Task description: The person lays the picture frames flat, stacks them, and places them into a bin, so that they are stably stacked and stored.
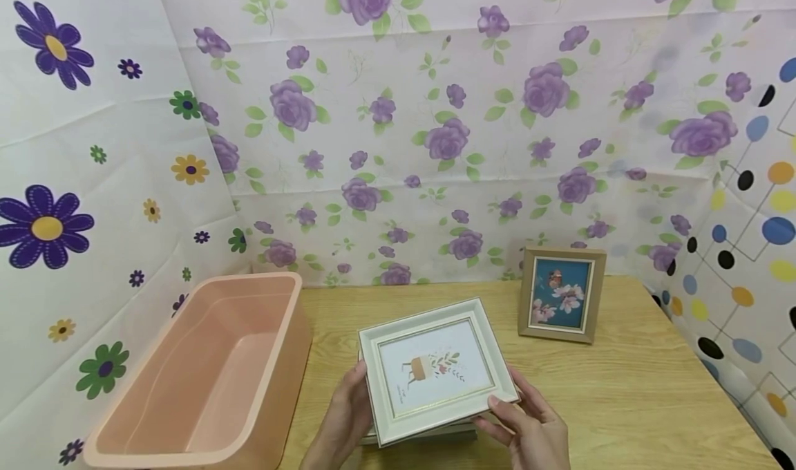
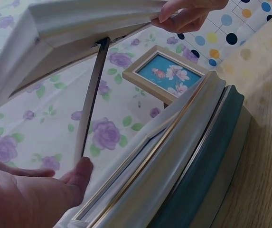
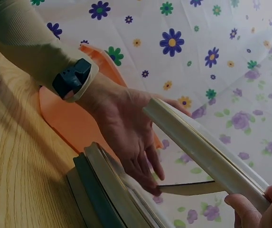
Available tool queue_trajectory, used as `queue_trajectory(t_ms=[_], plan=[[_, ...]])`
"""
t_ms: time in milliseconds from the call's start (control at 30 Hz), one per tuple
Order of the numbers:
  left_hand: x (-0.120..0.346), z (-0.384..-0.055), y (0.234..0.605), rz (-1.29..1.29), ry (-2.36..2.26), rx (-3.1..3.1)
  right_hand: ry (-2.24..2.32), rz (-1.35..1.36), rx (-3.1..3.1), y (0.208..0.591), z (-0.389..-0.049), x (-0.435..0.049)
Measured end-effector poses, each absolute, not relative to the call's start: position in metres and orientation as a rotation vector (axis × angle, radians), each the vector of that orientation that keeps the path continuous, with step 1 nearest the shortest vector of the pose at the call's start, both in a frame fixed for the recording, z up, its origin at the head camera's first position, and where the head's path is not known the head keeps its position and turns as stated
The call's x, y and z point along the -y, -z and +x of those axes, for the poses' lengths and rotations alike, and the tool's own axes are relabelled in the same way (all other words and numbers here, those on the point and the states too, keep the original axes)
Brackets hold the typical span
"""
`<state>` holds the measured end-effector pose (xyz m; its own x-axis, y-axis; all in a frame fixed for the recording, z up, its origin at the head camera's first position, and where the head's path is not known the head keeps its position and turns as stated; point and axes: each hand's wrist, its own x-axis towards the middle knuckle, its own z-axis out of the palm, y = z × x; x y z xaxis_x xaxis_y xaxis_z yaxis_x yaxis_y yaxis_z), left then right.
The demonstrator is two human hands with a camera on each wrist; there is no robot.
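My right hand grips the lower right corner of a white picture frame, thumb on its front and fingers beneath. The frame is tilted and holds a deer-and-leaves print. Its back stand is swung out, as both wrist views show. My left hand is at the frame's left side, thumb along the edge and fingertips touching the free end of the stand. Directly below lies a stack of frames, with a white frame over a teal frame, mostly hidden in the head view.
To the left stands a deep pink plastic tub. At the back right of the wooden table, a tan picture frame with a bird-and-blossom picture stands upright. Flowered and dotted cloths hang around the table.
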<state>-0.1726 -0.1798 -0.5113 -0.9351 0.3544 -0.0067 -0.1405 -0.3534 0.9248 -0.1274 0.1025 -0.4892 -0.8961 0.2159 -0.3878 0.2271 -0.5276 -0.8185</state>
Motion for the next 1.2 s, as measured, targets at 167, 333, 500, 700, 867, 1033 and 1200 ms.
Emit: queue_trajectory(t_ms=[167,333,500,700,867,1033,1200], plan=[[0.176,-0.172,0.504,0.160,-2.491,-1.570,2.654,0.730,-1.534,0.492,-0.129,-0.103],[0.177,-0.171,0.505,0.026,-2.526,-1.639,2.656,0.762,-1.538,0.498,-0.132,-0.103],[0.178,-0.168,0.506,-0.030,-2.503,-1.732,2.644,0.777,-1.575,0.503,-0.136,-0.101],[0.176,-0.158,0.506,0.113,-2.318,-2.078,2.616,0.782,-1.608,0.509,-0.140,-0.100],[0.173,-0.147,0.507,0.165,-1.971,-2.474,2.615,0.788,-1.603,0.513,-0.141,-0.099],[0.173,-0.141,0.511,0.233,-1.589,-2.779,2.589,0.744,-1.658,0.514,-0.140,-0.096],[0.175,-0.141,0.518,0.304,-1.551,-2.923,2.487,0.552,-1.797,0.510,-0.138,-0.097]])
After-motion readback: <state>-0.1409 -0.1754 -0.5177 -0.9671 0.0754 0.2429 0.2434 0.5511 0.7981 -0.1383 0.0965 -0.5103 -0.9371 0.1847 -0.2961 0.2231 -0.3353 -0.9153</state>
